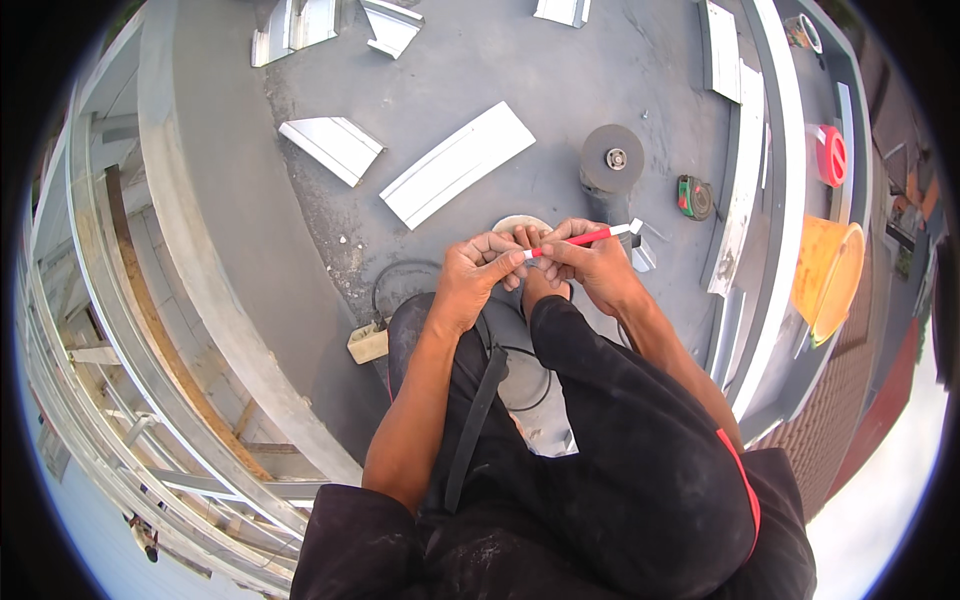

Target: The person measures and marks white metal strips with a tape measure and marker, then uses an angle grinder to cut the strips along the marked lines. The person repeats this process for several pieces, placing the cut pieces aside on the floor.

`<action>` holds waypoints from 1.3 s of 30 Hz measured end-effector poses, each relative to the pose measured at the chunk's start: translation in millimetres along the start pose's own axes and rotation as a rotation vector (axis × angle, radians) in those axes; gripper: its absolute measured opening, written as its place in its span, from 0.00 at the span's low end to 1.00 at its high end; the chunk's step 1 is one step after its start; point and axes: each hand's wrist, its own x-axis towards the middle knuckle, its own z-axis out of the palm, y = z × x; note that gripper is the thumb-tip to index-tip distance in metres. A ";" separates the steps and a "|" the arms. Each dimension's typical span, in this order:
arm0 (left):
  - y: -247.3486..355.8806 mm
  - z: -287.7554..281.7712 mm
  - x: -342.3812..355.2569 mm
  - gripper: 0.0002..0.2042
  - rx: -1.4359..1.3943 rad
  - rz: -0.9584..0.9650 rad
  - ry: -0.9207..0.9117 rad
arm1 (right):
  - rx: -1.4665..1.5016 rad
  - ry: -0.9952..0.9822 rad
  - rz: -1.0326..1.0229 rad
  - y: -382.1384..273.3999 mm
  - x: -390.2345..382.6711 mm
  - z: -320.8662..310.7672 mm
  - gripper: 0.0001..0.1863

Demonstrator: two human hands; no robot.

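Observation:
My left hand (482, 270) and my right hand (588, 262) meet over my bare foot (540, 285), both pinching a slim red-and-white pen or pencil (580, 240) held nearly level. The left fingers grip its left end, the right fingers its middle; a pale piece sits on its right tip. Just beyond my hands is an angle grinder (610, 165) with its disc facing up, beside a black-and-green tape measure (694, 197). Several white metal offcuts (455, 165) lie on the grey surface. A pale round object (512, 222) is partly hidden behind my fingers.
A pale power strip (368, 342) with cables lies left of my knees. Long white metal strips (733, 180) run along the right edge, near an orange bucket (820, 275) and red container (832, 155). On the left, a concrete edge (245, 340) borders an open metal framework (130, 350).

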 end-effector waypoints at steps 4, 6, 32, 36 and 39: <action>-2.4 22.5 -3.6 0.08 0.041 0.038 -0.005 | 0.060 0.037 0.031 2.9 -15.6 -13.1 0.10; -0.7 31.2 -6.0 0.08 0.092 0.050 0.000 | 0.098 0.045 0.033 1.7 -27.2 -14.7 0.10; 66.7 -42.8 64.6 0.39 1.621 0.450 0.656 | -1.062 0.892 -0.646 2.3 -37.2 -120.4 0.10; 87.7 -33.3 68.3 0.37 1.635 0.218 0.521 | -1.216 0.911 -0.648 26.4 -47.4 -144.2 0.14; 79.9 -19.9 60.4 0.32 1.522 0.132 0.556 | -1.215 0.911 -0.596 44.1 -46.9 -149.4 0.17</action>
